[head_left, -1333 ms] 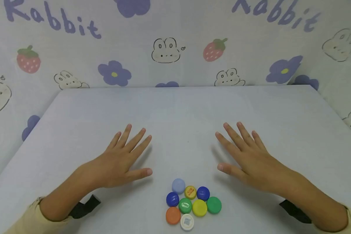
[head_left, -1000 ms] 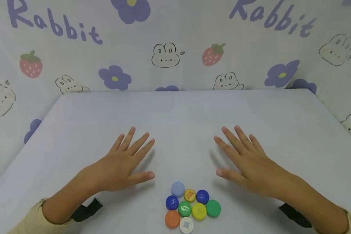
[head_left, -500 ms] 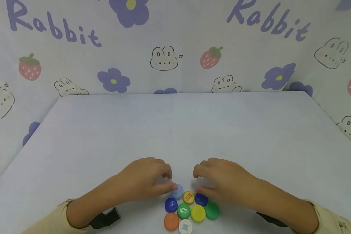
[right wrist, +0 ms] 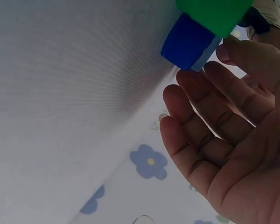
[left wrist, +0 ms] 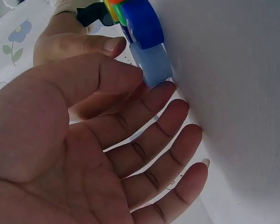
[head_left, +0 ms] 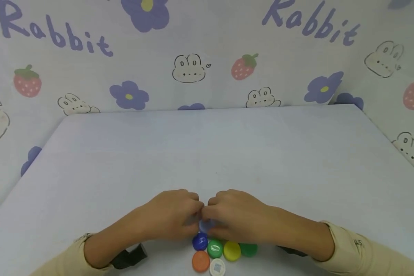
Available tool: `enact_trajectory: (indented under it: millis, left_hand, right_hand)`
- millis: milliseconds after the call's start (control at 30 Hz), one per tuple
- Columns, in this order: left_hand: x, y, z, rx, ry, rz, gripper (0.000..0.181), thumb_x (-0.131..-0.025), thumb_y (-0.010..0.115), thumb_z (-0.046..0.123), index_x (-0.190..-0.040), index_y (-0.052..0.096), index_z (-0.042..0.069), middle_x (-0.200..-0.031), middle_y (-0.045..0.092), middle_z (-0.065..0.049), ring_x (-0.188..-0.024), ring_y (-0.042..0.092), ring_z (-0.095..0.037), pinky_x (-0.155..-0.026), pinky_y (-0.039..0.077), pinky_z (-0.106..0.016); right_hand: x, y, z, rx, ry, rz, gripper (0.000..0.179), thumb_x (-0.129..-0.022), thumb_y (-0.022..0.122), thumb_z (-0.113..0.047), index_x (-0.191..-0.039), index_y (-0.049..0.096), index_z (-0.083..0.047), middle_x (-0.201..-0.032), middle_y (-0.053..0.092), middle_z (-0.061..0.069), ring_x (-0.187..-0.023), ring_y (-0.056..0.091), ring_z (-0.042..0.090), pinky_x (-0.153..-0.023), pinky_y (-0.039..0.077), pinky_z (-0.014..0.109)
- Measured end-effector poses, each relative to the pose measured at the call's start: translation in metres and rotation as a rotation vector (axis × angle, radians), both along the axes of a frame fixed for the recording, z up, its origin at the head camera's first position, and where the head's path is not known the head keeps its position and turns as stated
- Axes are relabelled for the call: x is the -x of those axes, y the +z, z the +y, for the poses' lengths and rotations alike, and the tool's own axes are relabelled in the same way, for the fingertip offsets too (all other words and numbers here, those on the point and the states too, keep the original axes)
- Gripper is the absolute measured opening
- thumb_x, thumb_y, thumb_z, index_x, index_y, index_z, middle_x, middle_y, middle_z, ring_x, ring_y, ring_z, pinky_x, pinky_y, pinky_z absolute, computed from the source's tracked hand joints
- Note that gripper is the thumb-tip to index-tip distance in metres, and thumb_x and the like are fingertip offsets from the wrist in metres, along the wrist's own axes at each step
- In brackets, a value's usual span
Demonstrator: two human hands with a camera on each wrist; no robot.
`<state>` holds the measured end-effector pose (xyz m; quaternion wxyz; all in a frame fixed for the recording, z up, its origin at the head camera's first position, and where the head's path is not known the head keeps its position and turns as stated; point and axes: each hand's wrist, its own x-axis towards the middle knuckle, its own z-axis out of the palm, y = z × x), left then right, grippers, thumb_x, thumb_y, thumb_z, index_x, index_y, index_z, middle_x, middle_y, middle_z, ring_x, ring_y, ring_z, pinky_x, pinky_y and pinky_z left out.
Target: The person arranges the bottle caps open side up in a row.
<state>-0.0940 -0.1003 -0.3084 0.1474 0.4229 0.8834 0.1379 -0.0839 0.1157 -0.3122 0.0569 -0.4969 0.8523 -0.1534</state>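
Both hands meet over the far end of a group of plastic bottle caps. At the edge of the light blue bottle cap (head_left: 207,226), the left hand (head_left: 170,214) has its thumb and index fingertip, which appear to pinch it. The right hand (head_left: 241,216) bends its thumb and index finger around the same cap from the other side; whether they grip it is unclear. In the right wrist view, a dark blue cap (right wrist: 184,42) is close to the right fingertips. The right hand hides this cap and a small yellow-orange one from the head view.
Nearer the body lie another dark blue cap (head_left: 200,242), a green cap (head_left: 215,248), a yellow cap (head_left: 232,251), a larger green cap (head_left: 249,249), an orange cap (head_left: 201,261) and a white cap (head_left: 217,267). A patterned backdrop (head_left: 213,34) rises behind the white table (head_left: 213,149).
From spread above the table, both hands have drawn inward and toward the body, their fingers bending. In the last half second the right hand has shifted left, reaching the light blue bottle cap.
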Motion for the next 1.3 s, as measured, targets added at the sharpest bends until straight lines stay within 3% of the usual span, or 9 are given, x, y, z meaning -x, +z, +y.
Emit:
enact_trajectory:
  millis: [333,633,900,1300]
  left_hand:
    - [0.002,-0.003,-0.001,-0.011,0.012,-0.045,0.011,-0.082,0.075,0.012,-0.085,0.065,0.015,-0.072,0.049,0.009,-0.067,0.042,-0.009,-0.059,0.038,-0.025]
    - [0.001,-0.002,0.0,0.005,0.038,-0.059,0.016,-0.083,0.082,0.017,-0.091,0.068,0.014,-0.077,0.053,0.01,-0.072,0.047,-0.01,-0.064,0.042,-0.026]
    - [0.002,-0.003,0.001,-0.005,0.066,-0.069,0.021,-0.083,0.085,0.024,-0.092,0.068,0.015,-0.078,0.055,0.011,-0.072,0.049,-0.01,-0.066,0.044,-0.027]
    - [0.004,-0.005,0.001,-0.058,0.119,-0.071,0.015,-0.088,0.082,0.021,-0.095,0.073,0.011,-0.082,0.065,0.01,-0.073,0.055,-0.006,-0.071,0.049,-0.028]
  right_hand:
    - [0.001,-0.004,-0.009,-0.005,-0.016,-0.001,0.018,-0.084,0.085,-0.023,-0.092,0.069,-0.017,-0.079,0.061,-0.013,-0.068,0.05,0.002,-0.065,0.042,0.019]
    - [0.004,-0.006,-0.006,0.025,-0.002,-0.052,0.012,-0.089,0.079,-0.021,-0.097,0.07,-0.018,-0.086,0.065,-0.013,-0.075,0.054,0.002,-0.068,0.045,0.019]
    - [0.009,-0.006,-0.003,0.041,-0.039,-0.146,0.012,-0.093,0.072,-0.017,-0.105,0.073,-0.015,-0.094,0.07,-0.01,-0.081,0.057,0.001,-0.073,0.049,0.02]
    - [0.016,-0.006,-0.001,0.085,-0.098,-0.314,0.017,-0.096,0.073,-0.017,-0.112,0.074,-0.01,-0.077,0.062,-0.016,-0.072,0.055,0.002,-0.071,0.049,0.023]
